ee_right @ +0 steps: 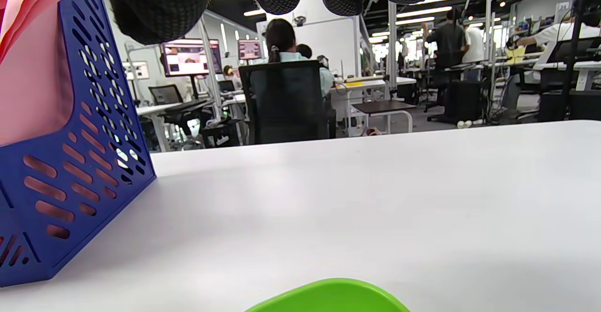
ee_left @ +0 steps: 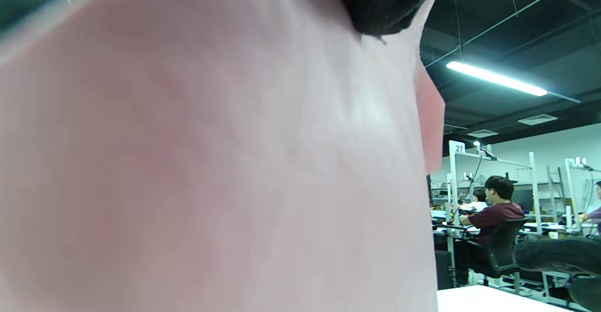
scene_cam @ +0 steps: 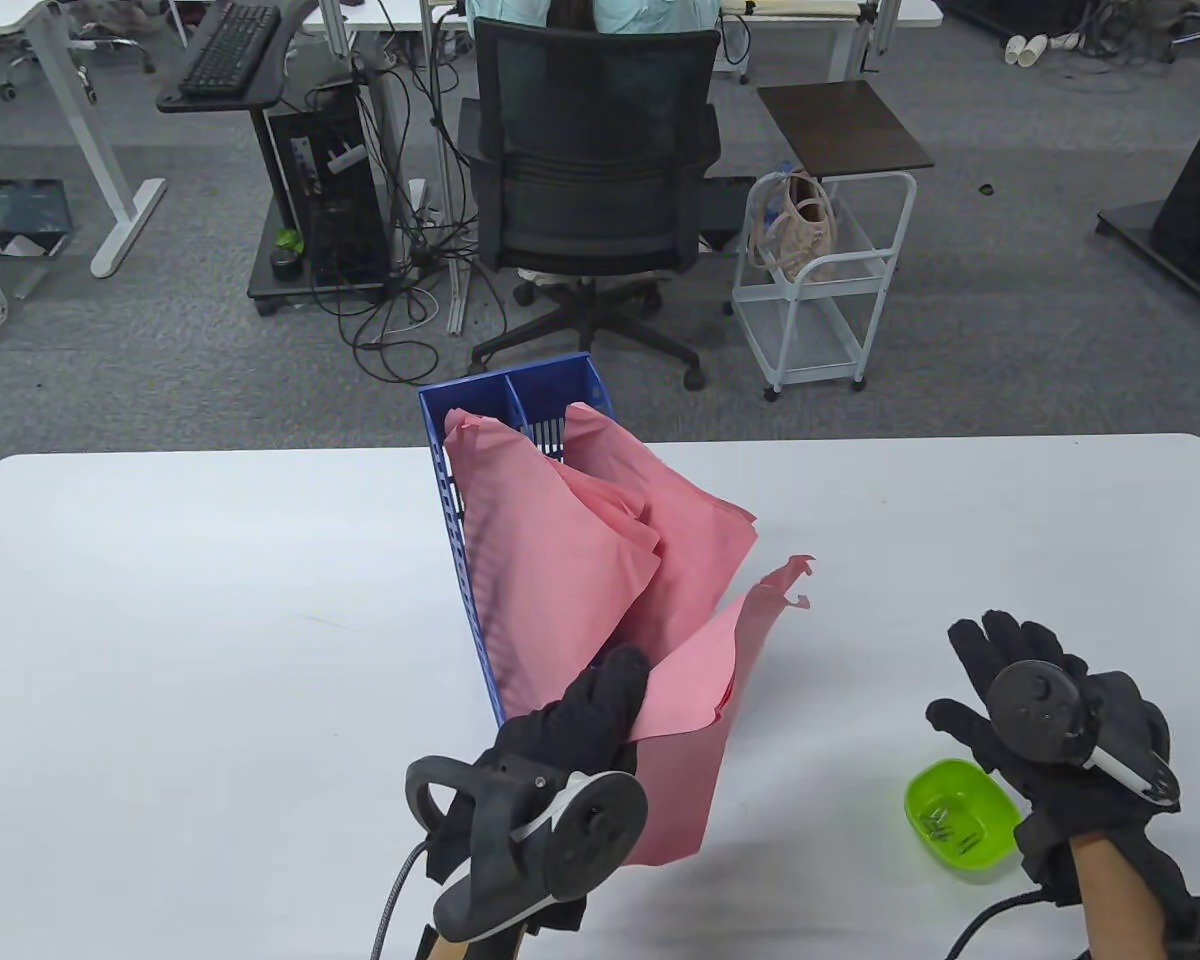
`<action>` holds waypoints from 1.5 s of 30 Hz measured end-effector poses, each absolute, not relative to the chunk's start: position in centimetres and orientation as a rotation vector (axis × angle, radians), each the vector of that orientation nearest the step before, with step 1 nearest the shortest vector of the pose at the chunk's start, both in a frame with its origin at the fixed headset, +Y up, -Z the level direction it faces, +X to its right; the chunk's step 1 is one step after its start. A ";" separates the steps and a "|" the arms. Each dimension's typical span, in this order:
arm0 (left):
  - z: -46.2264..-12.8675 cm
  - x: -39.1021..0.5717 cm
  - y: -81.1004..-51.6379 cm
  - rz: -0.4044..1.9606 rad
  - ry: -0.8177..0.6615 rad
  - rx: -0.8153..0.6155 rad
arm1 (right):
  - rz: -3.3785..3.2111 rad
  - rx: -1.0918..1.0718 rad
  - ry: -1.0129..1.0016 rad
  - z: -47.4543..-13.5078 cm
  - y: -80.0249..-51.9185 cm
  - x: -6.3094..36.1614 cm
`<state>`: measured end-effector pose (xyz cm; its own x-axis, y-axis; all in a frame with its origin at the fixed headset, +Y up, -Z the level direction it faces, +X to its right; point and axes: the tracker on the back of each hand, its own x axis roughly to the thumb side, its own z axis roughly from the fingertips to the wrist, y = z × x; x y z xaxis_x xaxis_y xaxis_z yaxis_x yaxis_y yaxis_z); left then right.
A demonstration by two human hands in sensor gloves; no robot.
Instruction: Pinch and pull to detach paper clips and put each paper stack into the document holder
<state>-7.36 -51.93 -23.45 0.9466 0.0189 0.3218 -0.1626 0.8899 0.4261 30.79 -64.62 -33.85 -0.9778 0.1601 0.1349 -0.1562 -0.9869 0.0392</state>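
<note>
A blue perforated document holder (scene_cam: 460, 560) stands at the table's far middle, and pink paper stacks (scene_cam: 550, 540) lean out of it. My left hand (scene_cam: 615, 690) grips another pink paper stack (scene_cam: 700, 720) at the holder's near right side; the sheets stand tilted, their top corner curling right. That paper (ee_left: 211, 161) fills the left wrist view, with one fingertip (ee_left: 385, 6) on it. My right hand (scene_cam: 980, 670) hovers with fingers spread and holds nothing, just above a green bowl (scene_cam: 920, 790) holding paper clips (scene_cam: 950, 828). The holder (ee_right: 70, 185) and bowl rim (ee_right: 328, 298) show in the right wrist view.
The white table (scene_cam: 210, 650) runs wide to the left and right of the holder. Beyond its far edge stand an office chair (scene_cam: 590, 170) with a seated person and a white cart (scene_cam: 820, 290).
</note>
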 end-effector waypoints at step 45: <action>-32.8 -0.8 -55.4 0.388 0.034 0.690 | 2.921 0.271 -0.059 -33.5 -63.9 31.3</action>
